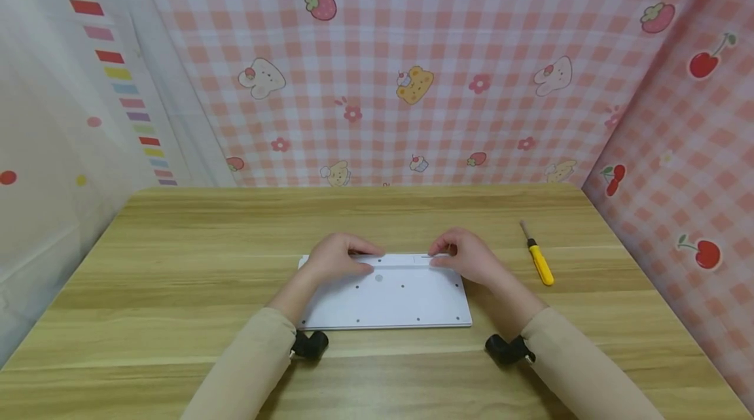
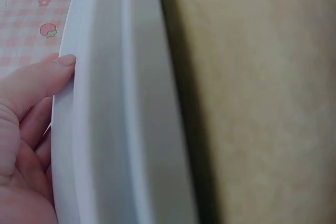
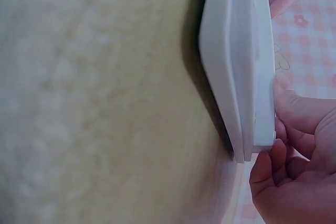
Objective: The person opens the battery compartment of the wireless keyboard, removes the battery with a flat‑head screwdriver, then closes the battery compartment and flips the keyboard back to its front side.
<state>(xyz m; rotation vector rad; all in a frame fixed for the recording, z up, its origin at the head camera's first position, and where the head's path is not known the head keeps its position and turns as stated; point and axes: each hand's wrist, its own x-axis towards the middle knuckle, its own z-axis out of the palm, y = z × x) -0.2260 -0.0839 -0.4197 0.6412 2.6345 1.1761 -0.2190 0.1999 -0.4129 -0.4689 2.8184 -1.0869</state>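
Note:
A flat white keyboard (image 1: 389,302) lies with its underside up on the table, showing several small dark screw spots and a raised ridge along its far edge. My left hand (image 1: 337,258) grips that ridge left of its middle, thumb on the near side and fingers over the back. At the ridge's right end, my right hand (image 1: 468,258) pinches it between thumb and fingers. In the left wrist view the left thumb (image 2: 58,72) presses against the keyboard's ridge. The right wrist view shows the right hand (image 3: 304,150) around the ridge's end corner.
A yellow-handled screwdriver (image 1: 540,264) lies to the right of the keyboard, its shaft pointing away. The wooden table (image 1: 177,315) reaches back to a pink checked cloth (image 1: 377,119). Black wrist cameras sit under both sleeves, close to the keyboard's near corners.

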